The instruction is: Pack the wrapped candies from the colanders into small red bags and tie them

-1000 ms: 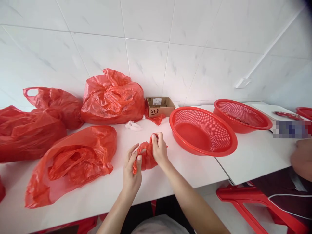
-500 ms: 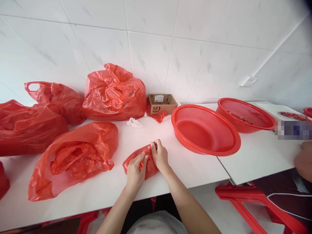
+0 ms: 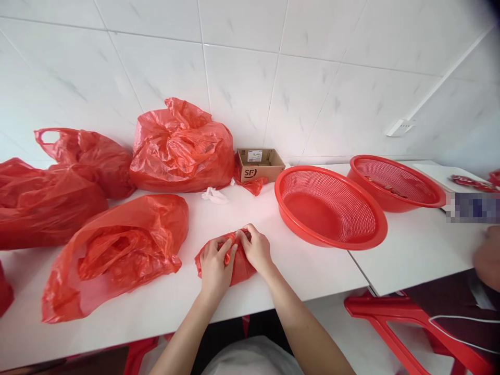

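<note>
A small red plastic bag (image 3: pixel 242 271) lies on the white table in front of me, its top gathered between my two hands. My left hand (image 3: pixel 215 265) is closed on the gathered plastic, a bit of it poking out by the thumb. From the other side, my right hand (image 3: pixel 254 247) pinches the bag's top, fingers bent and close to the left ones. Whatever is inside the bag is hidden. Left of my hands sits a larger open red bag (image 3: pixel 128 255) with crumpled plastic in its mouth.
Full red bags (image 3: pixel 182 151) stand along the wall. A cardboard box (image 3: pixel 261 165) and a white scrap (image 3: pixel 214 196) lie ahead. To the right are a red basket (image 3: pixel 312 208) and another basket (image 3: pixel 394 182) holding small pieces. A person's arm (image 3: pixel 487 255) is at far right, above a red stool (image 3: pixel 390 312).
Both hands stay on the small bag. The right fingers have shifted and bent further inward over its gathered top. The view has moved slightly.
</note>
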The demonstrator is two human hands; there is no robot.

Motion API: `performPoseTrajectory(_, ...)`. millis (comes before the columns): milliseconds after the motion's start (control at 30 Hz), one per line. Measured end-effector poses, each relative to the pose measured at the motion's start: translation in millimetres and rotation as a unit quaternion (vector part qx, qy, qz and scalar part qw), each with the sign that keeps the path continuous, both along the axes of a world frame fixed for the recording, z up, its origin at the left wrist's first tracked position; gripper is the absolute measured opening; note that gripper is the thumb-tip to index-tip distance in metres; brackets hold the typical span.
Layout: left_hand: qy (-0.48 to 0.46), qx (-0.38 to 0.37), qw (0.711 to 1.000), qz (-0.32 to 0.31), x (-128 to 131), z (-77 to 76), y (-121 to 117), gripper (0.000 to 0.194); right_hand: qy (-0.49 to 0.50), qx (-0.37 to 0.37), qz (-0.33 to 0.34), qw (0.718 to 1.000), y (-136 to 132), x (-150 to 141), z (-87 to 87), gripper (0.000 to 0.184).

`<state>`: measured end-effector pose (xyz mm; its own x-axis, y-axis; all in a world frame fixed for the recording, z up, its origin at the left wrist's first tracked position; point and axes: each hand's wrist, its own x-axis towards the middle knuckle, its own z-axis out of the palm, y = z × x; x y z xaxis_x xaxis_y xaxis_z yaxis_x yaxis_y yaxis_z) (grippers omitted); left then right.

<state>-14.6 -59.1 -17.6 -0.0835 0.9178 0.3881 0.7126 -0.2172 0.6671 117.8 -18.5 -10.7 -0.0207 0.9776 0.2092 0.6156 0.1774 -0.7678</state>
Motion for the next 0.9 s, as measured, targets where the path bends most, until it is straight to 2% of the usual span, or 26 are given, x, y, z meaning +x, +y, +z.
performPoseTrajectory(67,-0.046,0.013,0.999,-0.013,-1.4,16.3,-5.9,0.033,0.009,0.029,0.003,1.000,-5.9,3.4,18.5,0.022)
performPoseTrajectory(133,-0.156,-0.015,0.986,-0.055,-3.8,36.1,-10.2,0.036,0.022,0.081,0.018,0.996,-11.9,7.5,40.1,0.019)
performPoseTrajectory(233,-0.350,-0.127,0.922,-0.103,-8.4,61.3,-10.7,0.047,0.085,0.146,0.063,0.984,-18.7,13.9,69.1,0.017)
performPoseTrajectory(300,-0.416,-0.182,0.883,-0.119,-10.5,71.3,-8.7,0.055,0.137,0.147,0.109,0.973,-22.1,17.3,83.6,0.023)
performPoseTrajectory(367,-0.427,-0.214,0.864,-0.157,-10.4,77.0,-7.5,0.054,0.160,0.133,0.183,0.961,-24.5,18.4,95.2,0.028)
performPoseTrajectory(467,-0.347,-0.245,0.878,-0.222,-6.2,81.7,-8.7,0.037,0.136,0.119,0.303,0.936,-25.6,14.9,108.9,0.033)
performPoseTrajectory(533,-0.304,-0.250,0.887,-0.242,-3.8,83.0,-9.9,0.027,0.125,0.099,0.334,0.929,-24.8,11.0,113.9,0.036)
performPoseTrajectory(633,-0.326,-0.232,0.887,-0.231,-6.6,81.3,-9.6,0.028,0.143,0.062,0.292,0.944,-23.1,8.4,111.8,0.043)
performPoseTrajectory(733,-0.350,-0.205,0.894,-0.192,-14.9,76.4,-7.6,0.036,0.109,0.031,0.226,0.967,-22.6,11.9,101.1,0.049)
performPoseTrajectory(800,-0.355,-0.197,0.898,-0.172,-18.6,73.7,-7.0,0.038,0.100,0.006,0.192,0.976,-24.5,15.3,95.3,0.039)
performPoseTrajectory(900,-0.351,-0.200,0.899,-0.168,-17.6,73.1,-8.6,0.041,0.160,-0.001,0.135,0.978,-32.7,17.5,94.9,0.022)
